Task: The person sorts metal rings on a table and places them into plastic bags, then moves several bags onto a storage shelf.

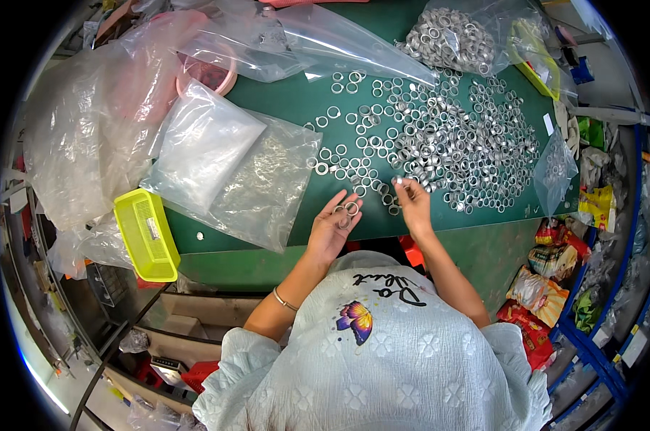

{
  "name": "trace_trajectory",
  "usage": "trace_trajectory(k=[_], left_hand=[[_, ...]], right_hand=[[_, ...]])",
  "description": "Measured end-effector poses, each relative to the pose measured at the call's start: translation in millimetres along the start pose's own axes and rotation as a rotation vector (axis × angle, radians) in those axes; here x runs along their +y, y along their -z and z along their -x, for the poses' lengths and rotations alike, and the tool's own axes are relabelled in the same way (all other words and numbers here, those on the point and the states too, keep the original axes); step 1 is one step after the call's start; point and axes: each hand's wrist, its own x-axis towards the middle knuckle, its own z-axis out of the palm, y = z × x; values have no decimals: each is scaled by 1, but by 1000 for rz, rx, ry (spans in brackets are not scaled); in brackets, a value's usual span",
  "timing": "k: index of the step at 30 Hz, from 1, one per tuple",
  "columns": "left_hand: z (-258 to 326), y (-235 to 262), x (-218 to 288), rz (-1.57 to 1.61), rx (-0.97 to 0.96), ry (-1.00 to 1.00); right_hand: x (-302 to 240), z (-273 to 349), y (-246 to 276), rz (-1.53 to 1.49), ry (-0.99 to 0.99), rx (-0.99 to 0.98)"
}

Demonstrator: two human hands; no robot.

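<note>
My left hand (331, 231) is palm up over the near edge of the table, fingers curled round a few silver metal rings (351, 209); exactly how many is unclear. To its right, my right hand (415, 207) pinches one metal ring (397, 180) between thumb and fingertips. Just beyond both hands, loose metal rings (362, 172) lie scattered on the green tabletop. They thicken into a broad pile (476, 147) on the right, one or more layers deep.
Clear plastic bags (210, 151) cover the table's left part. A yellow-green basket (147, 233) sits at the left edge, and a pink bowl (228, 80) behind. At the back right are a bag full of rings (451, 39) and another yellow basket (537, 68). A small bag (556, 172) lies far right.
</note>
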Motion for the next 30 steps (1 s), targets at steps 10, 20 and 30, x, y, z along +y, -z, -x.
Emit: trace_trajectory(k=[10, 20, 30], left_hand=[[-28, 29, -6, -59, 121, -110], [-37, 16, -18, -168, 158, -283], [-56, 20, -33, -525, 101, -478]], right_hand=[[-1, -13, -6, 594, 422, -15], [18, -22, -47, 862, 652, -74], [-11, -44, 13, 677, 410, 222]])
